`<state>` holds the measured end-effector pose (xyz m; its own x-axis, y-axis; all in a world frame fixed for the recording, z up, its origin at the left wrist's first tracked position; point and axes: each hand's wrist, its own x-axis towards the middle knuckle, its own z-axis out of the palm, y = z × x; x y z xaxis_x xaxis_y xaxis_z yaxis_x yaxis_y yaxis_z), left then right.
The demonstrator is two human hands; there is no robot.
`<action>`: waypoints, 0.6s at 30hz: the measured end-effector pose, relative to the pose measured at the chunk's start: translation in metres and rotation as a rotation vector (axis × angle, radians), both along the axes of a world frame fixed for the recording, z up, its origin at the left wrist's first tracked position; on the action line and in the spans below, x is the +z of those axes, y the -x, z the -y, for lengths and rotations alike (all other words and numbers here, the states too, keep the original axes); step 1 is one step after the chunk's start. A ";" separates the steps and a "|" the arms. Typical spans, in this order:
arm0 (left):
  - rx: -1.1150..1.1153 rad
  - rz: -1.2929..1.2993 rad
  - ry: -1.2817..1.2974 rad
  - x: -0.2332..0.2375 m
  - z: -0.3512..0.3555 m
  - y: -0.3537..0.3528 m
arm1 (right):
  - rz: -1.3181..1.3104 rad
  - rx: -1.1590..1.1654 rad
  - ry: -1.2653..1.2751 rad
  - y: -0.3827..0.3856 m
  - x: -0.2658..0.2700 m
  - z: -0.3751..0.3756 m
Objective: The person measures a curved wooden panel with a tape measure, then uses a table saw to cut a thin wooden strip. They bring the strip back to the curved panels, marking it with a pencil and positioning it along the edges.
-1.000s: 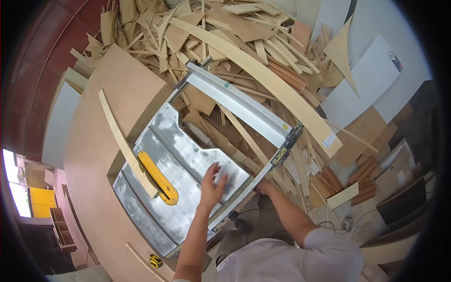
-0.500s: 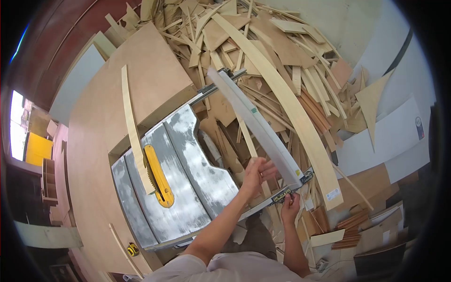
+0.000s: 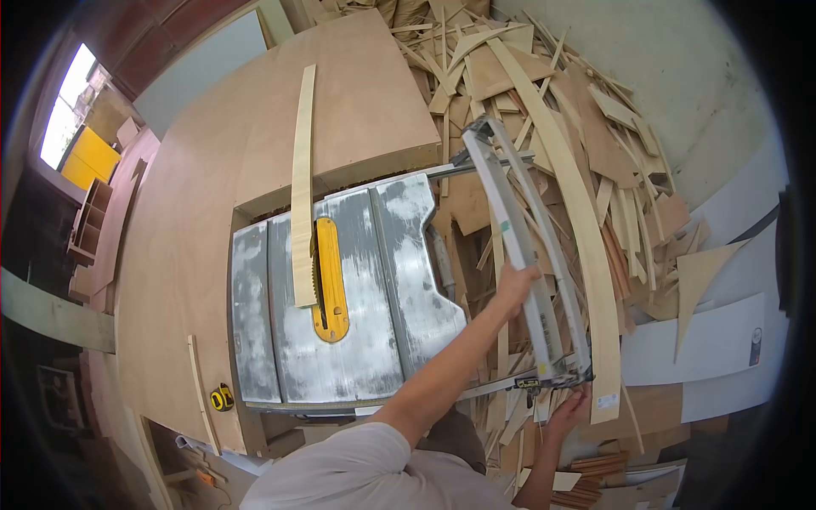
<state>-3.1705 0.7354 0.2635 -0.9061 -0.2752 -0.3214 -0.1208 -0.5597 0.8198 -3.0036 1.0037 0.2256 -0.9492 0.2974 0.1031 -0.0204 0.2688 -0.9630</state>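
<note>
A long grey metal fence [image 3: 510,217] lies tilted across the rails at the saw table's right side, with a second thin bar showing beside it. My left hand [image 3: 516,287] is closed on the fence's near-middle edge. Close to my body, my right hand [image 3: 568,411] holds the fence's near end, below the latch; its fingertips are partly hidden. Left of the fence is the grey saw table [image 3: 348,289] with a yellow insert [image 3: 333,293]. A narrow wooden strip [image 3: 303,187] lies beside the toothed blade.
A large wooden worktop [image 3: 195,204] surrounds the saw table's left and far sides. It carries a yellow tape measure [image 3: 222,398] and a thin stick [image 3: 201,391]. Wood offcuts [image 3: 586,127] are heaped beyond the fence, with a long curved board [image 3: 569,170] on top.
My left hand has gone from open fingers beside the fence to a hold on it. The fence has tipped, showing its second bar. The view has swung, shifting the table rightward.
</note>
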 end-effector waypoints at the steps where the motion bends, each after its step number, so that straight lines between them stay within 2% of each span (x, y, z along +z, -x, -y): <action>1: -0.049 -0.082 -0.305 0.015 0.021 -0.026 | -0.068 -0.014 0.090 0.004 0.025 0.014; 3: -0.032 -0.164 -0.534 0.034 0.051 -0.063 | -0.100 0.312 0.225 -0.004 0.038 0.031; 4: -0.050 -0.292 -0.596 0.014 0.064 -0.068 | -0.047 0.457 -0.009 -0.011 0.057 0.030; 5: -0.057 -0.290 -0.570 0.014 0.079 -0.078 | -0.035 0.444 -0.028 -0.017 0.068 0.044; 7: -0.033 -0.207 -0.370 0.045 0.104 -0.099 | -0.012 0.413 -0.070 -0.027 0.083 0.069; 8: -0.024 -0.191 -0.278 0.060 0.114 -0.108 | 0.085 0.325 0.185 -0.036 0.046 0.072; 11: 0.100 -0.018 0.136 0.071 0.134 -0.123 | 0.657 0.283 0.691 -0.049 0.061 0.103; 12: 0.164 -0.036 0.212 0.064 0.138 -0.127 | 0.694 0.323 0.747 -0.056 0.062 0.118; 15: 0.219 -0.001 0.244 0.042 0.161 -0.148 | 0.797 0.353 0.779 -0.078 0.052 0.145; 18: 0.181 0.026 0.195 0.031 0.179 -0.176 | 0.822 0.360 0.734 -0.101 0.050 0.162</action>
<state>-2.9943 0.5565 0.2944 -0.8285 -0.4912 -0.2690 -0.0559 -0.4055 0.9124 -2.9031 0.8415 0.2754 -0.6915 -0.2709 -0.6696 0.7223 -0.2540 -0.6432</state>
